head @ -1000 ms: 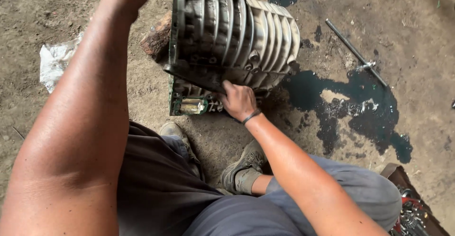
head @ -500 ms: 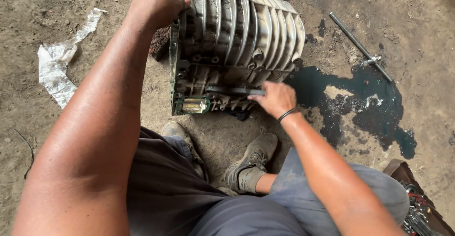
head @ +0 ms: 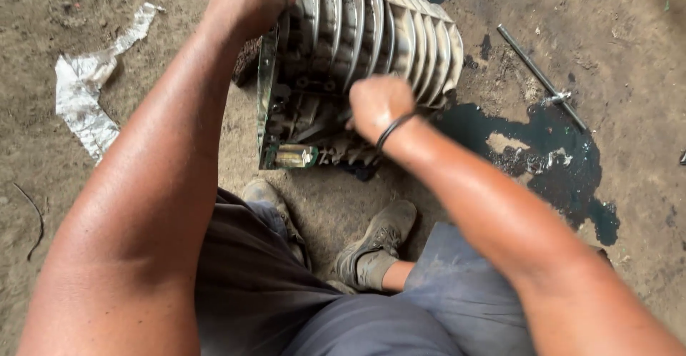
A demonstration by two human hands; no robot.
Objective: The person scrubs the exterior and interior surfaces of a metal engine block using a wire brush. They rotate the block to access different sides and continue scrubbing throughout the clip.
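- Head view: left hand (head: pixel 243 2) clamps the flange edge of a ribbed metal housing (head: pixel 364 34) standing on the dirt floor (head: pixel 143 113).
- Right hand (head: pixel 377 106), blurred, is fisted against the housing's lower side; what it grips cannot be told.
- Dark oil puddle (head: pixel 550 163) and metal rod (head: pixel 539 77) lie beside it.

My left hand (head: pixel 243 2) grips the top edge of the ribbed metal case (head: pixel 357 48) at the top. My right hand (head: pixel 379 106) is closed on a tool against its side.
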